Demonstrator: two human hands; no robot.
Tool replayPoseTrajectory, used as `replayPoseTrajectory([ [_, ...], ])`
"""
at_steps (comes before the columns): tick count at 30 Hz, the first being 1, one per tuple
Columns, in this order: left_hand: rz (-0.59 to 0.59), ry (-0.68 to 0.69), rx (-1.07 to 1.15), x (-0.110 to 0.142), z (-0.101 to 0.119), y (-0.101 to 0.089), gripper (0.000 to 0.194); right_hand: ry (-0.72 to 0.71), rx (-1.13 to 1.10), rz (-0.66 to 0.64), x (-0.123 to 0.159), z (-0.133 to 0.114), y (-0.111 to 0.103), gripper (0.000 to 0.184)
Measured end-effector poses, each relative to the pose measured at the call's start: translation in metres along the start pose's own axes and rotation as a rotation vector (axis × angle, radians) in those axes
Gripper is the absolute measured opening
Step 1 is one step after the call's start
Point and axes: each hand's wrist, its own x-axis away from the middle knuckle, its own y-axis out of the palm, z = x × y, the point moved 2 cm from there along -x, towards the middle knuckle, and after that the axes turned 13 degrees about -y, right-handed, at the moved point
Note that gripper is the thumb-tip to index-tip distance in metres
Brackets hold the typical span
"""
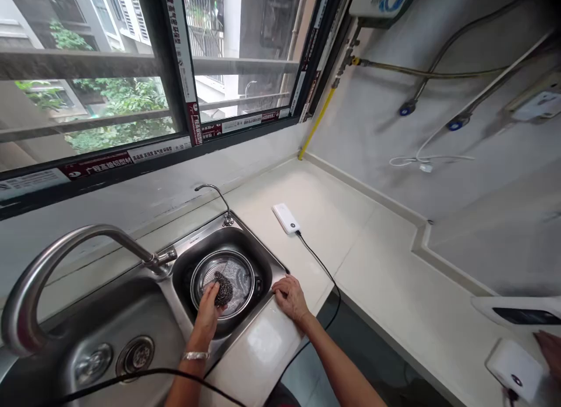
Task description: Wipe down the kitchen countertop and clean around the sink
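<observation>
steel scourer (224, 289) — clenched in the left hand (207, 304), on the strainer (251, 278). right hand (290, 297) open on the sink rim (274, 265), at 3 o'clock.

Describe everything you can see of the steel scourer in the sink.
The steel scourer is a crinkled ball of coiled metal ribbon, dark grey with a slight sheen. The fingers of the left hand grip it from the left, hiding that side. It is held against the mesh inside a round steel strainer, which sits in the smaller sink bowl. Whether it is wet cannot be told.
</observation>
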Motion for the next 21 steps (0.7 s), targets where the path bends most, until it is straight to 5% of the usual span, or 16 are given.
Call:
replayPoseTrajectory([
  [10, -0.173, -0.006, -0.15, 0.014, -0.053, 0.005, 0.073, 0.333, -0.269, 0.093, 0.014, -0.032, 0.01, 0.046],
  [17, -0.325, -0.031, -0.282, 0.024, -0.072, 0.014, 0.081, 0.658, -0.844, 0.259, 0.032, -0.086, 0.003, 0.066],
  [21, -0.4, 0.038, -0.42, 0.022, -0.081, 0.014, 0.075, 0.626, -0.934, 0.29, 0.046, -0.114, 0.009, 0.064],
])
